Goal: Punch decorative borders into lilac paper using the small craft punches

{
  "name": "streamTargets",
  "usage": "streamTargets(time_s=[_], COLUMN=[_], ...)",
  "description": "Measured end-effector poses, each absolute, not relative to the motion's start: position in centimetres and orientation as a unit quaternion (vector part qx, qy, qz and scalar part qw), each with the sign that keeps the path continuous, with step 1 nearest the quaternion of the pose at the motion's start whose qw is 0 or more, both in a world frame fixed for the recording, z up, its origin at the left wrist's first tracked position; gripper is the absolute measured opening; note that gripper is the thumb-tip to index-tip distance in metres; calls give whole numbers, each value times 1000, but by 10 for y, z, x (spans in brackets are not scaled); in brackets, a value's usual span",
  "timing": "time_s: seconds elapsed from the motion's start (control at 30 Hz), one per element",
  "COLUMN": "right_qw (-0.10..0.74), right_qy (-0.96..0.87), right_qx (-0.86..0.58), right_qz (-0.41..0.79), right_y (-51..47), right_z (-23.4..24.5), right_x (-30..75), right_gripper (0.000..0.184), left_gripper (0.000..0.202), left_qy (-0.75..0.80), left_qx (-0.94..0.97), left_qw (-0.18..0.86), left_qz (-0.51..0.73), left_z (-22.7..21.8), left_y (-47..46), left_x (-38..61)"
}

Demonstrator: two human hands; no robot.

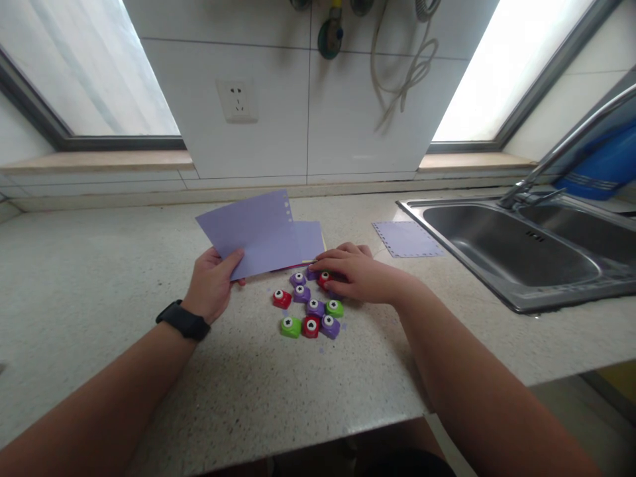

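Observation:
A sheet of purple paper [253, 232] is pinched in my left hand [211, 281], thumb on top, raised at a tilt above the counter. Small punched holes run along its right edge. My right hand [355, 270] reaches over a group of small craft punches, fingers apart. Its fingertips touch or hover over a purple punch [312, 273] and a red punch [324, 279]; contact is unclear. Nearer me lie more punches, among them a green punch [291, 326], a red punch [311, 326] and a purple punch [330, 325]. Behind the held sheet lies another purple sheet [311, 240].
A purple sheet with punched edges [408, 239] lies flat to the right, beside the steel sink [489, 242] and its faucet [546, 156]. Tiny paper bits are scattered around the punches. The tiled wall with a socket [238, 101] stands behind the counter [258, 397].

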State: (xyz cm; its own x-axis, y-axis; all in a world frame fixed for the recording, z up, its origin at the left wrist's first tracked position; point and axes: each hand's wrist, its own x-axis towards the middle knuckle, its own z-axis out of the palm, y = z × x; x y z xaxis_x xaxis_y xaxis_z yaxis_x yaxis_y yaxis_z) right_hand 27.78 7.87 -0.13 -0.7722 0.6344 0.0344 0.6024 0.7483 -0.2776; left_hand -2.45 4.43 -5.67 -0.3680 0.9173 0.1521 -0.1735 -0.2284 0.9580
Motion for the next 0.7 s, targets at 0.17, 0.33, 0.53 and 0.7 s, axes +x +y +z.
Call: streamTargets(time_s=[0.17, 0.33, 0.53, 0.7], right_qw=[78, 87, 115, 125], right_qy=[-930, -929, -918, -909], right_qx=[-341, -347, -375, -396], right_qz=[111, 96, 50, 38], right_y=[76, 76, 75, 73], right_z=[2, 3, -8, -9], right_x=[280, 278, 267, 264], right_gripper=[37, 30, 37, 40], left_gripper=[36, 35, 37, 38], left_qy=[479, 485, 482, 481], left_qx=[390, 391, 395, 405], left_qw=[400, 397, 398, 393], left_qz=[678, 674, 673, 671], left_z=[-55, -56, -57, -61], left_y=[44, 44, 44, 45], left_x=[-23, -23, -24, -27])
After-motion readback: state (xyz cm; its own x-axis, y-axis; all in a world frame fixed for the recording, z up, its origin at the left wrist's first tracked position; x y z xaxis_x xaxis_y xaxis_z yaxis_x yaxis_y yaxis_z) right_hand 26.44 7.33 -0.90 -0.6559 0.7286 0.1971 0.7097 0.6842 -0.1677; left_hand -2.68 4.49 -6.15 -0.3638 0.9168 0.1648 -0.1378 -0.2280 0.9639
